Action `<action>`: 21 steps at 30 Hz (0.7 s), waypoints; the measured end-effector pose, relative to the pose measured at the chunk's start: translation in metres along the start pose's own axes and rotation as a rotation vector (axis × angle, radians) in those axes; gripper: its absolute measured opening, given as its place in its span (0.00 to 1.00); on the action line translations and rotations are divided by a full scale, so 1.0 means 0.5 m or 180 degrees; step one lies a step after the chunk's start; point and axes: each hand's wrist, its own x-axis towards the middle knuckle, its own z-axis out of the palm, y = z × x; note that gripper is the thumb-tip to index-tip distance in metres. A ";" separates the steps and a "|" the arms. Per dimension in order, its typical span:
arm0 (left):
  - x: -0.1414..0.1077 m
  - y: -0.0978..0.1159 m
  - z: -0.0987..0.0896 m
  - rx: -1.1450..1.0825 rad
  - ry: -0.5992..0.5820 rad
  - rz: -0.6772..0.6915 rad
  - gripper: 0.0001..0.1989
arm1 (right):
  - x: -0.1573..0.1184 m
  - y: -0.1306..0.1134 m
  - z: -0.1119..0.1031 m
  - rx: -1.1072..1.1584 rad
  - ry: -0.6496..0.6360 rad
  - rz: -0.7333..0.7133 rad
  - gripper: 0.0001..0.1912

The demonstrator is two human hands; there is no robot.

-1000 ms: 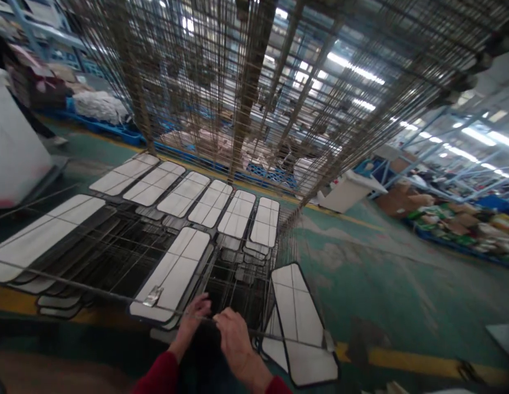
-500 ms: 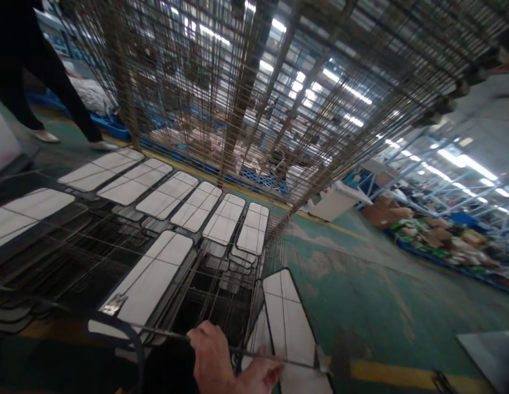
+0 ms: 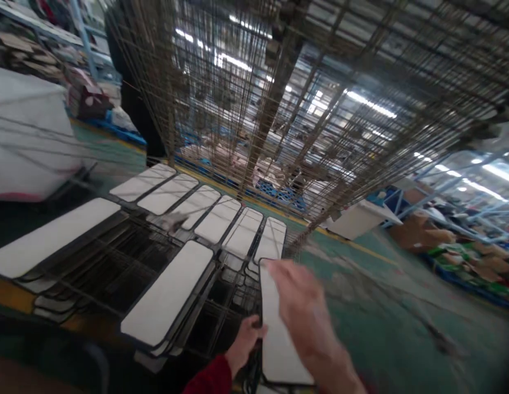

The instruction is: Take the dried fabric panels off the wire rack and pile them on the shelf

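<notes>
A long white panel with dark edging lies at the front right of the wire rack. My left hand, in a red sleeve, is at its left side. The fingers are curled, with the thumb against the panel's edge. Over the panel's upper right part is my right hand, smeared by motion, its fingers stretched toward the far end. Another white panel rests on a stack just to the left, and one more lies farther left. Several smaller white panels form a row behind.
Wire shelves of the tall rack slant overhead and behind the panels. A person in dark clothes stands at the back left, near a large white covered object. Green floor stretches right toward a pale box and heaped goods.
Wires that crossed the front panels no longer show over them. A hand gripped the wire edge before; now both hands are at the right panel. The view has shifted left.
</notes>
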 end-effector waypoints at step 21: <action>0.024 0.068 -0.376 -0.0705 0.1455 -0.0209 0.36 | -0.166 0.320 0.042 0.0313 0.0039 0.3047 0.30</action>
